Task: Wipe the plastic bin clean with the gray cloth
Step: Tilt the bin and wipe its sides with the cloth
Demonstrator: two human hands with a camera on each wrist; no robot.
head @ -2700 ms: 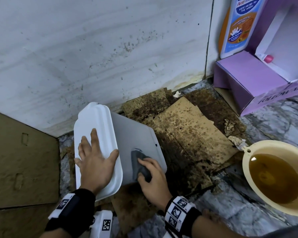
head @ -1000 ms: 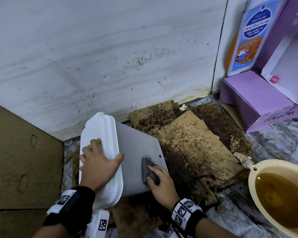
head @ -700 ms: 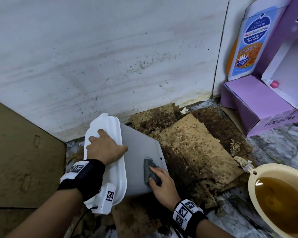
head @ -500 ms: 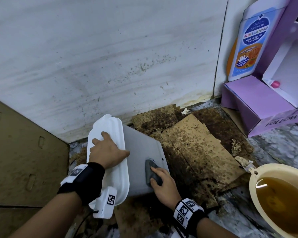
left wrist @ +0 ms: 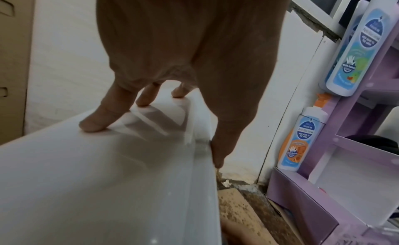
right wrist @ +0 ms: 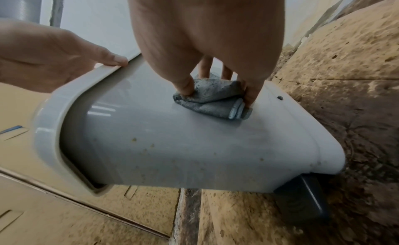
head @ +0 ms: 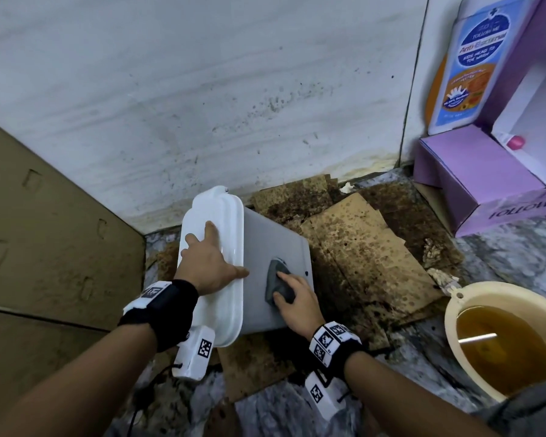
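The plastic bin [head: 265,241] lies on its side on stained cardboard, its white lid [head: 215,212] facing left. My left hand [head: 208,263] presses flat on the lid with fingers spread and the thumb at the rim; the left wrist view shows its fingertips [left wrist: 92,124] on the lid [left wrist: 97,180]. My right hand [head: 293,298] grips the bunched gray cloth [head: 275,275] and holds it against the bin's gray upper side. In the right wrist view the cloth [right wrist: 211,100] sits pinched between thumb and fingers of my right hand [right wrist: 218,95]. Brown specks dot the bin's wall [right wrist: 172,146].
Wet, stained cardboard pieces [head: 360,247] cover the floor to the right. A beige basin [head: 454,298] of brown liquid stands at the right edge. A purple box [head: 460,178] and soap bottle [head: 467,64] fill the back right. A cardboard sheet [head: 44,231] leans at left.
My left hand has slid farther up the lid and the forearm now reaches over it. My right hand has kept the cloth on the bin's side, shifting only slightly.
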